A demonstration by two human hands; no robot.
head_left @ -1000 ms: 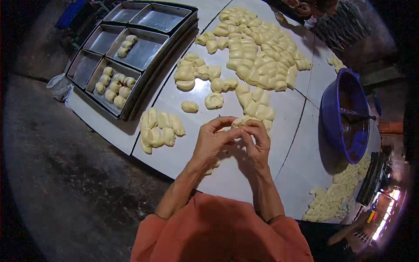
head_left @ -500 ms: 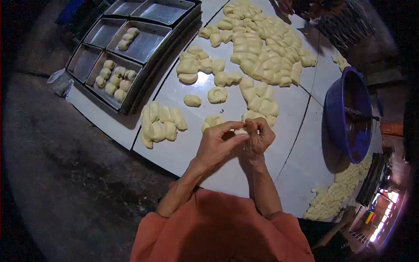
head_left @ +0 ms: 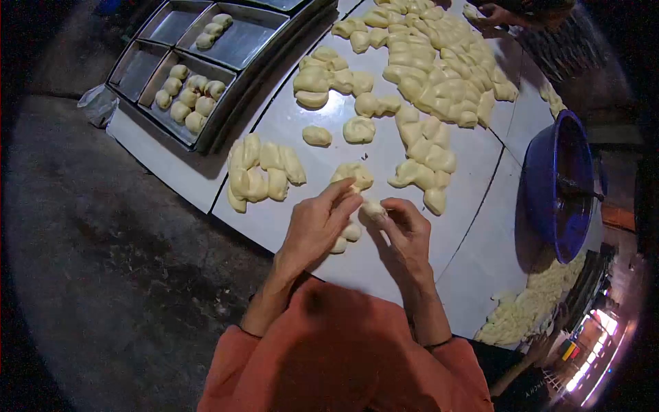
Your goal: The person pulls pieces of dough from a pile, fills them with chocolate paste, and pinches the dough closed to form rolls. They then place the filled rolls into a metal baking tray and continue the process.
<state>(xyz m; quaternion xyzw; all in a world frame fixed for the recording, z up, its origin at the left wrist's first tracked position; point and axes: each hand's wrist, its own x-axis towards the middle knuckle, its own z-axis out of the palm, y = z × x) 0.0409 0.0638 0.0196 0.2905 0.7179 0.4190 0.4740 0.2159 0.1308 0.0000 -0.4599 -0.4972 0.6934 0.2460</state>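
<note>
Both hands share one grip on a small dough piece: the right hand pinches it between thumb and fingertips, and the left hand closes thumb and forefinger on its other end. The piece is held just above the tabletop, right in front of the person, with a few finished lumps lying under the left palm and a twisted piece just beyond the fingers. Shaping seems to be the step in hand, and it likely goes best with light, even pinches, so the soft dough stretches without tearing, and with both wrists low so the piece can be set down beside the lumps without dropping. To the left lies a cluster of cut pieces; farther off, a tray holds rounded balls. A large heap covers the far side, where another person's hand reaches in, and a blue basin stands at the right.
</note>
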